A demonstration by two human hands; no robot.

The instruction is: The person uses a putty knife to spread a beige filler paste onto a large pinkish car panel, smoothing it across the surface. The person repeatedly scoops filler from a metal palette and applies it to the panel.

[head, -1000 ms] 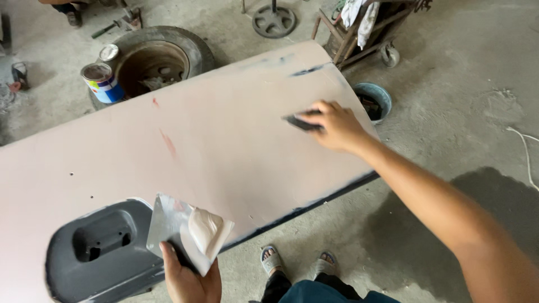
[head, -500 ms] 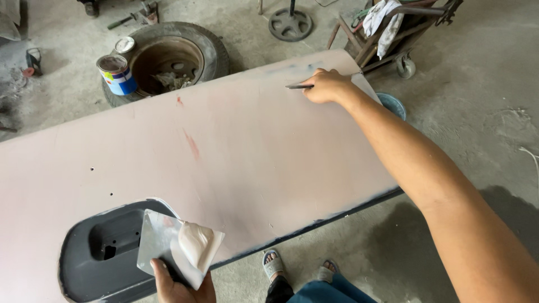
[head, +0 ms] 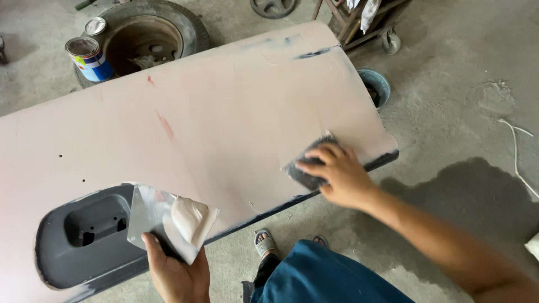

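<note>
Concrete workshop floor (head: 449, 84), grey and stained with a dark wet patch, lies under a large curved vehicle body panel (head: 224, 123) seen from above. Nearest the camera, the person's blue-clad knee and sandalled feet show below the panel's edge. The left hand (head: 177, 272) grips a flat metal mixing board (head: 151, 216), fingers and thumb clamped on its lower edge, with a lump of pale pink filler paste (head: 188, 216) sitting on it. Just beyond the board is a dark grey recessed pocket (head: 90, 235) in the panel, bare of filler. To the right, the right hand (head: 337, 174) presses a dark flat spreader (head: 309, 165) against the panel near its lower right edge, fingers spread flat on top of it. Most of the panel already wears a smooth pinkish coat of filler; judging from this, the skimming looks well advanced, with dark bare streaks left at the far top corner, along the lower rim and round the pocket. Farther off sit an old tyre (head: 149, 33) lying flat, a paint tin (head: 88, 57) beside it, a small blue bucket (head: 375, 85) and a wheeled wooden stand (head: 365, 22). The panel's left end is cut off by the frame, what supports it is hidden, and the spreader's working edge is covered by the hand.
</note>
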